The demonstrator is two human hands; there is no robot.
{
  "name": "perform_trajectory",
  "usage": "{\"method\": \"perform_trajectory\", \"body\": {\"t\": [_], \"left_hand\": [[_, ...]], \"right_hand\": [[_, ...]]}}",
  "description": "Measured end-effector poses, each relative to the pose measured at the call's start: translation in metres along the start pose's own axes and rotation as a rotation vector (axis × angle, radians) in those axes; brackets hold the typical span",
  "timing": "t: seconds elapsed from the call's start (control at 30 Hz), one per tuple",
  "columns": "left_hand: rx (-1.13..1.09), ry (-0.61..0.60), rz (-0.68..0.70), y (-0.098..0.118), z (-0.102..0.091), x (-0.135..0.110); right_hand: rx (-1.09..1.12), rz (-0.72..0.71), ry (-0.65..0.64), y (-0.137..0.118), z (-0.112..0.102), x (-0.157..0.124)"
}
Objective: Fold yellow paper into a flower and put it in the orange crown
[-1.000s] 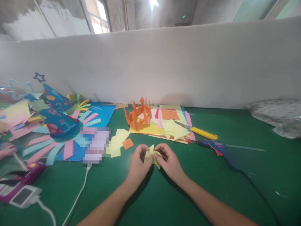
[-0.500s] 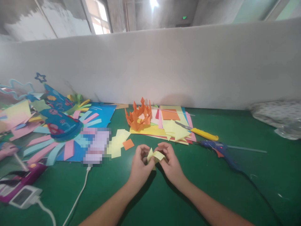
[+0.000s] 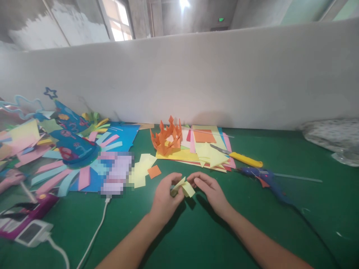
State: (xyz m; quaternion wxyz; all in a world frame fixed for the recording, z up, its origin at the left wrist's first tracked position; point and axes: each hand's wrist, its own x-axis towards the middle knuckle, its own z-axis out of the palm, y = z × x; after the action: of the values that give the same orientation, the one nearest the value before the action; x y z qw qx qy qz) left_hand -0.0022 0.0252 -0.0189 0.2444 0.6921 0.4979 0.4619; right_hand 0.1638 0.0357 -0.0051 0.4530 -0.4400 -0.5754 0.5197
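Observation:
My left hand [image 3: 167,192] pinches a small piece of folded pale yellow paper [image 3: 188,189] between thumb and fingers, just above the green table. Beside it, my right hand [image 3: 209,188] has its fingers loosely bent and seems clear of the paper, with a small gap between. Farther back stands an orange folded-paper crown [image 3: 166,138]. Left of my hands lie pale yellow paper squares [image 3: 139,173] and one small orange paper square [image 3: 154,172]. More yellow folded paper [image 3: 214,156] rests on a stack of coloured sheets behind my right hand.
A yellow utility knife [image 3: 246,159] and a blue glue gun [image 3: 259,175] with its cord lie at right. Blue party hats [image 3: 73,147], a blurred-out phone [image 3: 117,173] on a cable and a white device [image 3: 33,232] are at left. A white partition [image 3: 179,82] runs along the back.
My right hand has come off the yellow paper and moved slightly right. My left hand keeps hold of the paper, which has turned.

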Motion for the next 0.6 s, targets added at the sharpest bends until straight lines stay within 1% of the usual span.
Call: {"method": "perform_trajectory", "body": {"t": [0.13,0.23,0.3,0.43,0.53,0.6], "left_hand": [[0.052,-0.046,0.064,0.002,0.0,0.0],[0.051,-0.088,0.058,0.003,-0.001,0.001],[0.038,-0.139,0.057,0.002,-0.004,0.002],[-0.04,-0.232,0.054,0.0,-0.01,0.005],[-0.075,-0.241,0.059,-0.001,-0.013,0.007],[-0.066,-0.25,0.093,-0.001,-0.014,0.009]], "right_hand": [[-0.145,-0.014,-0.05,-0.004,-0.005,0.005],[-0.27,-0.051,-0.062,-0.004,-0.007,0.006],[-0.332,-0.063,-0.08,-0.003,-0.01,0.007],[-0.399,-0.093,-0.162,-0.001,-0.016,0.009],[-0.426,-0.101,-0.193,0.002,-0.018,0.01],[-0.432,-0.091,-0.204,0.005,-0.016,0.009]]}}
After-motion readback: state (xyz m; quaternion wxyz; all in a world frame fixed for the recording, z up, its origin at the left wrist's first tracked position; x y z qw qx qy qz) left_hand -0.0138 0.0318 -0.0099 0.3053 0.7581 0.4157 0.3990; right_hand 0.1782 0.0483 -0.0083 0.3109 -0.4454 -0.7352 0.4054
